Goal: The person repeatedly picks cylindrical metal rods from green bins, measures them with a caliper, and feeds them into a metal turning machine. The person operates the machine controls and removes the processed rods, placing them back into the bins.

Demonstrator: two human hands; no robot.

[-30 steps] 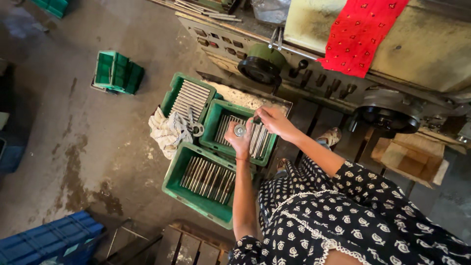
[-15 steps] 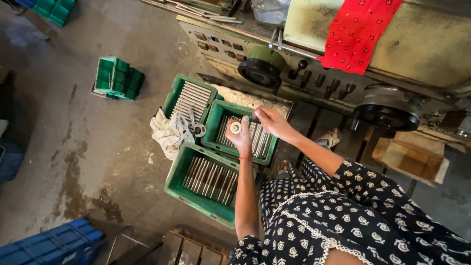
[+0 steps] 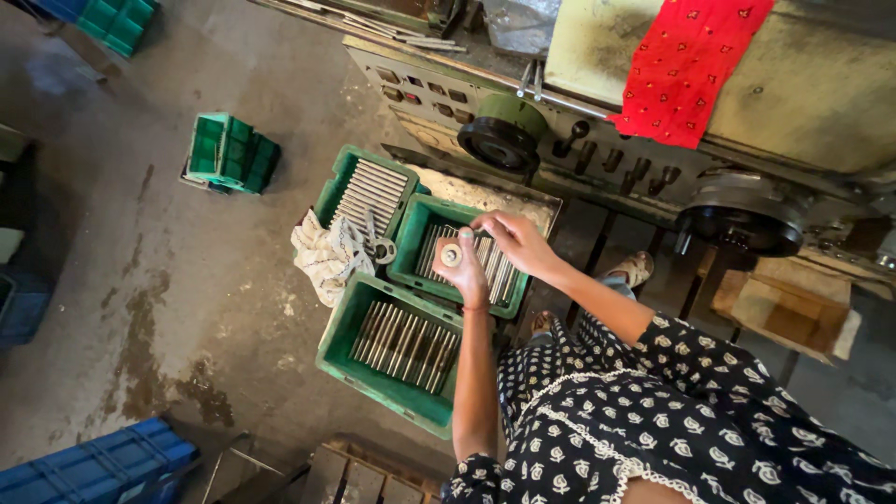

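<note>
My left hand (image 3: 464, 269) is closed around a short metal cylinder (image 3: 452, 255), its round end facing up, above the middle green crate (image 3: 408, 261). My right hand (image 3: 511, 239) reaches over the same crate, fingertips pinched at the cylinder's far end near the grey metal rods (image 3: 495, 266) lying in it. A nearer green crate (image 3: 338, 345) holds a row of rods (image 3: 403, 341). A farther green crate (image 3: 334, 184) holds more rods (image 3: 371, 193).
A crumpled cloth (image 3: 322, 257) and a metal tool lie beside the crates. A large machine (image 3: 821, 103) with a red cloth (image 3: 686, 65) stands behind. Stacked green bins (image 3: 229, 154) sit on the stained concrete floor, blue crates (image 3: 93, 467) at lower left, a wooden block (image 3: 789, 303) at right.
The view has shifted slightly; both hands stay over the middle crate, the left hand has risen a little with the cylinder.
</note>
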